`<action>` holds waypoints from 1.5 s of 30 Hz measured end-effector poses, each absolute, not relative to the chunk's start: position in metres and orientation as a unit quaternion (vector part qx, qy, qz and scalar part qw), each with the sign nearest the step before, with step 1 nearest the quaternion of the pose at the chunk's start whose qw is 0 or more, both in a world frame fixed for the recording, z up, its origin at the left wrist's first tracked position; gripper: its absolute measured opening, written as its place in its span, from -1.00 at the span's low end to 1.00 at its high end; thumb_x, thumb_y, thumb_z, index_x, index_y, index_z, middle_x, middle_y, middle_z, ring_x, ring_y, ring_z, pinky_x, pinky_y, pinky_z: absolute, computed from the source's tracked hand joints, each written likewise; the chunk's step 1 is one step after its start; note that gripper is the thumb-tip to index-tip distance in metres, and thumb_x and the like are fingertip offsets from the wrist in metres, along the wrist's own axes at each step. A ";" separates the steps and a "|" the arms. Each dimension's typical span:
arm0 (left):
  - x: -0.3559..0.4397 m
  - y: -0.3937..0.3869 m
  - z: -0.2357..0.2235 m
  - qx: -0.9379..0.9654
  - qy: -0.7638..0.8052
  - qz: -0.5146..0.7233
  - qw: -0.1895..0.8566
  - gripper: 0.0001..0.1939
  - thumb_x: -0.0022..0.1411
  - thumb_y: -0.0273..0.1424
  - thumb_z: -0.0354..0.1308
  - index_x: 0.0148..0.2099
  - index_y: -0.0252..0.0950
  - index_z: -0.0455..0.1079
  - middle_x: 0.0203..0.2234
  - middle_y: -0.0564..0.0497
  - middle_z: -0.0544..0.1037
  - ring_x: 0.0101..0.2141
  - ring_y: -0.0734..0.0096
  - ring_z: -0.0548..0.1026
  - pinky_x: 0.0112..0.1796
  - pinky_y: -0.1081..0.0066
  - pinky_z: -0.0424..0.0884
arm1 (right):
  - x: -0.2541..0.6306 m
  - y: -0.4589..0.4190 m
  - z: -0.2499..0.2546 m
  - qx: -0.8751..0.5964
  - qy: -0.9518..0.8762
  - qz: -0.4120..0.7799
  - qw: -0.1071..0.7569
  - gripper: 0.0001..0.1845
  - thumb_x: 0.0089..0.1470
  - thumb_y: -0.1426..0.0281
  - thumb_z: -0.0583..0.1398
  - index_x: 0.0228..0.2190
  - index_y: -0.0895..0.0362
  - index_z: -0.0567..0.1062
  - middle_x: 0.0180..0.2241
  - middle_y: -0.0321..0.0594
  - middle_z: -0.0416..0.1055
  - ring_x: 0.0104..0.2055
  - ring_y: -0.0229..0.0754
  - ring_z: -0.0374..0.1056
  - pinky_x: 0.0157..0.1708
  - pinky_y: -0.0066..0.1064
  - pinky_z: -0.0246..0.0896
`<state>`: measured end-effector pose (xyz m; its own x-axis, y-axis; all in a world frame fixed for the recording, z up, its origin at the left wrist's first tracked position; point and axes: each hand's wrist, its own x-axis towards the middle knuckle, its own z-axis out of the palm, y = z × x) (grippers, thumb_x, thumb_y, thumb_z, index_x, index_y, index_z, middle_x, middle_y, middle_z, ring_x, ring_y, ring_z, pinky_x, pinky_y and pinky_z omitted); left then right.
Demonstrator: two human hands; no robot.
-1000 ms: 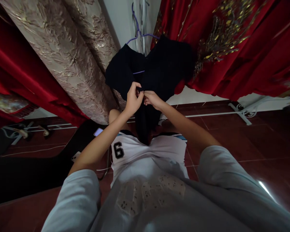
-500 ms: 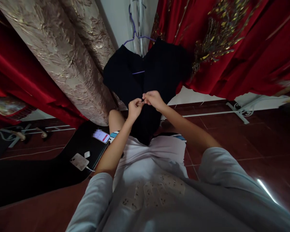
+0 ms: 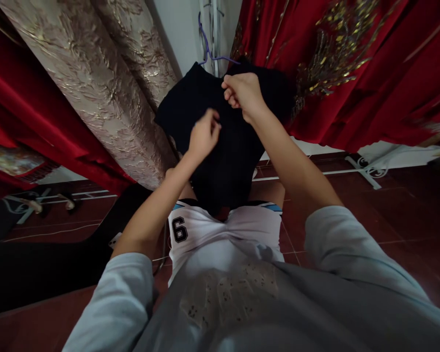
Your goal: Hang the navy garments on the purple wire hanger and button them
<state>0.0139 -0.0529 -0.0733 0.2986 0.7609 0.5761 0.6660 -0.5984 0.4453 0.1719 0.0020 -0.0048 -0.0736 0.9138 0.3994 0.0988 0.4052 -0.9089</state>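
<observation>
A black garment (image 3: pixel 227 156), looking like a shirt or vest, hangs in front of me on a purple hanger (image 3: pixel 207 53). My right hand (image 3: pixel 245 93) is closed near the garment's neckline, thumb and fingertips pressed together. Whether cloth or something small is in that pinch, I cannot make out. Lower and to the left, my left hand (image 3: pixel 204 133) is in front of the garment, slightly blurred. Its fingers are loosely bent, with a gap between thumb and fingers, and nothing shows in it.
Red fabric with gold sequins (image 3: pixel 337 63) hangs at right. Cream textured fabric (image 3: pixel 106 98) and more red cloth hang at left. A white metal rack foot (image 3: pixel 366 171) stands on the tiled floor. Left of me is a black bench (image 3: pixel 58 264); a phone (image 3: pixel 115 240) there is partly behind my arm.
Both hands have risen and come apart from their meeting point at the garment's lower front; the right rose farther. The garment's front gap, with the hanger bar inside, no longer shows.
</observation>
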 end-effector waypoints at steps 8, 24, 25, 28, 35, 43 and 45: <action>0.006 -0.011 0.016 0.806 0.349 0.473 -0.071 -0.90 0.33 -0.34 0.15 -0.28 -0.01 0.40 -0.34 -0.03 0.51 -0.22 0.02 0.45 -0.12 0.10 0.40 | 0.162 0.002 -0.013 -0.463 -0.695 0.199 0.513 -0.67 0.36 0.23 0.09 -0.43 0.10 0.41 -0.51 -0.19 0.39 -0.43 -0.16 0.37 -0.31 -0.32 0.37; -0.124 0.015 -0.090 0.667 0.688 0.266 0.104 -0.79 0.22 -0.56 0.17 -0.45 -0.32 0.27 -0.49 -0.02 0.40 -0.18 0.13 0.50 0.00 0.22 0.37 | 0.163 -0.036 -0.103 -0.489 -0.804 0.246 0.232 -0.71 0.19 0.49 0.15 -0.57 0.18 0.44 -0.54 -0.13 0.44 -0.44 -0.18 0.34 -0.30 -0.29 0.21; -0.119 0.015 -0.090 0.689 0.670 0.252 0.114 -0.79 0.19 -0.55 0.18 -0.47 -0.32 0.27 -0.50 -0.03 0.40 -0.19 0.14 0.50 0.00 0.22 0.38 | 0.168 -0.034 -0.107 -0.490 -0.804 0.266 0.209 -0.70 0.19 0.49 0.15 -0.58 0.19 0.44 -0.56 -0.13 0.43 -0.46 -0.20 0.31 -0.31 -0.29 0.20; -0.095 0.014 -0.088 0.741 0.572 0.299 0.188 -0.86 0.26 -0.47 0.15 -0.38 -0.32 0.32 -0.46 -0.03 0.43 -0.27 0.26 0.49 -0.08 0.28 0.44 | 0.177 -0.031 -0.122 -0.476 -0.806 0.313 0.160 -0.85 0.15 0.48 0.24 -0.46 0.24 0.51 -0.51 -0.13 0.47 -0.45 -0.21 0.31 -0.28 -0.29 0.23; -0.021 0.004 -0.076 0.808 0.357 0.441 0.159 -0.67 0.43 -0.08 0.15 -0.13 -0.26 0.40 -0.36 -0.05 0.45 -0.21 0.21 0.51 -0.09 0.27 0.46 | 0.143 -0.035 -0.120 -0.346 -0.741 0.458 0.347 -0.71 0.19 0.30 0.24 -0.09 0.17 0.45 -0.10 -0.13 0.52 -0.04 -0.09 0.42 0.04 -0.24 0.37; -0.044 -0.029 -0.103 0.802 0.402 0.225 0.381 -0.34 0.48 0.15 -0.17 0.07 -0.28 0.47 -0.15 -0.18 0.59 -0.01 0.08 0.54 -0.07 0.25 0.48 | 0.146 0.013 -0.066 -0.387 -0.713 0.233 0.537 -0.66 0.09 0.47 0.15 -0.08 0.03 0.52 -0.02 -0.21 0.51 0.23 -0.02 0.30 0.31 -0.12 0.20; -0.053 -0.042 -0.117 0.826 0.413 0.066 0.378 -0.41 0.39 0.10 0.01 0.02 -0.33 0.52 -0.15 -0.19 0.61 -0.04 0.06 0.56 -0.07 0.28 0.48 | 0.145 0.029 -0.065 -0.406 -0.691 0.240 0.548 -0.65 0.08 0.48 0.16 -0.08 0.04 0.51 -0.07 -0.19 0.52 0.20 -0.04 0.34 0.27 -0.14 0.24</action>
<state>-0.0527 -0.0416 -0.1172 0.6498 0.7325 -0.2029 0.6328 -0.3735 0.6783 0.1455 0.0289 -0.0649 -0.0697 0.8238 0.5625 0.2985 0.5553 -0.7763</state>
